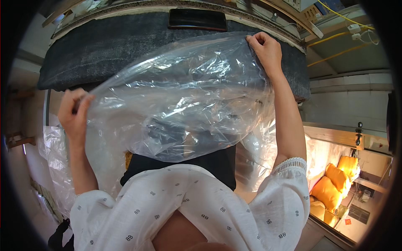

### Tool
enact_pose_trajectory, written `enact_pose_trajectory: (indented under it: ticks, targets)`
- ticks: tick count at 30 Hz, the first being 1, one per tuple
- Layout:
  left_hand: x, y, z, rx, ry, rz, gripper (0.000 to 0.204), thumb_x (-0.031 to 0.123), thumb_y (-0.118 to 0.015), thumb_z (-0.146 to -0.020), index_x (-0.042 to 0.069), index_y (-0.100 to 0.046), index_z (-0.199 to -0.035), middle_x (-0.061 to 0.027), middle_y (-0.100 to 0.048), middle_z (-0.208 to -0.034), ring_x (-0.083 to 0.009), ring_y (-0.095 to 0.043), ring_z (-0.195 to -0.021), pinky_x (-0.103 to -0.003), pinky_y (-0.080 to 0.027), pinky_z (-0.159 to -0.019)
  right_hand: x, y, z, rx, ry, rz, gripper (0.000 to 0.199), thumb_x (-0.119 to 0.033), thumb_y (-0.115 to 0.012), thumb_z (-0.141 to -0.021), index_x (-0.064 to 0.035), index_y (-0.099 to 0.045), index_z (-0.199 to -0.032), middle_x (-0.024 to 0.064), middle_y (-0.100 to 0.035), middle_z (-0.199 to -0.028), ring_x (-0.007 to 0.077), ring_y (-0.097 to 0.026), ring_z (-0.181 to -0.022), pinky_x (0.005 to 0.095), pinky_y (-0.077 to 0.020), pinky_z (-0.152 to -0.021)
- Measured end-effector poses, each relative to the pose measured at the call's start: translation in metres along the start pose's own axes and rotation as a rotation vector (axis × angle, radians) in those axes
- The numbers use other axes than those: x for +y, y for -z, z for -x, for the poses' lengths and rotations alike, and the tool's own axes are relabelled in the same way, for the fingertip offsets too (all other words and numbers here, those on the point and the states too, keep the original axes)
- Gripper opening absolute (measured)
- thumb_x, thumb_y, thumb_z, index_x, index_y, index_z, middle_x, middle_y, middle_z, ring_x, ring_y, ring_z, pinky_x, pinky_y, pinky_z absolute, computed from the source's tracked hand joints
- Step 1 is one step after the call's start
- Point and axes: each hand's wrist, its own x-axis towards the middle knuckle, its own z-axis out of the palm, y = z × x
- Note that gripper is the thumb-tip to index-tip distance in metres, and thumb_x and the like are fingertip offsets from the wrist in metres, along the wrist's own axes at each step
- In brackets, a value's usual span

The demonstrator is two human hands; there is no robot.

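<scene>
A large clear plastic bag (184,100) is stretched out between both my hands above a dark grey padded table (104,46). My left hand (74,113) pinches the bag's left edge, low and to the left. My right hand (264,49) grips the bag's upper right corner, raised toward the table's far side. A dark item shows faintly through the lower part of the bag, and a black cloth (217,165) lies below it by my body.
A black rectangular object (197,19) lies at the table's far edge. More clear plastic sheeting (54,159) hangs at the left. Yellow-orange stuffed bags (335,184) sit in a bin at the lower right. Yellow cables (335,37) run at the upper right.
</scene>
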Motion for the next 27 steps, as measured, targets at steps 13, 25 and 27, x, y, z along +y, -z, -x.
enact_pose_trajectory:
  ticks: [13, 25, 27]
  targets:
    - [-0.059, -0.028, 0.075, 0.334, 0.835, 0.697, 0.015, 0.017, -0.054, -0.089, 0.004, -0.059, -0.092, 0.0039, -0.054, -0.079, -0.008, -0.045, -0.068, -0.02, -0.035, -0.064, -0.007, -0.009, -0.015, -0.018, 0.129, -0.545, 0.019, -0.019, -0.059, -0.084, -0.002, -0.06, -0.095, -0.0005, -0.061, -0.085, 0.0067, -0.051, -0.074, 0.0206, -0.0413, -0.069]
    - [-0.12, -0.096, -0.146, 0.25, 0.15, 0.248, 0.023, 0.028, -0.056, -0.086, 0.006, -0.065, -0.09, -0.0021, -0.064, -0.081, -0.01, -0.056, -0.077, -0.024, -0.042, -0.071, 0.013, -0.026, -0.031, 0.625, -0.112, -0.519, 0.012, -0.013, -0.055, -0.084, -0.002, -0.052, -0.088, 0.0044, -0.058, -0.074, 0.0121, -0.052, -0.065, 0.0255, -0.0431, -0.064]
    - [-0.122, -0.11, -0.171, 0.22, 0.155, 0.222, 0.025, 0.029, -0.057, -0.085, 0.007, -0.066, -0.091, -0.0024, -0.064, -0.081, -0.0105, -0.056, -0.077, -0.024, -0.042, -0.072, 0.038, -0.031, -0.048, 0.705, -0.044, -0.634, 0.013, -0.015, -0.058, -0.083, -0.0018, -0.056, -0.085, 0.0054, -0.058, -0.073, 0.0123, -0.052, -0.066, 0.0253, -0.0432, -0.065]
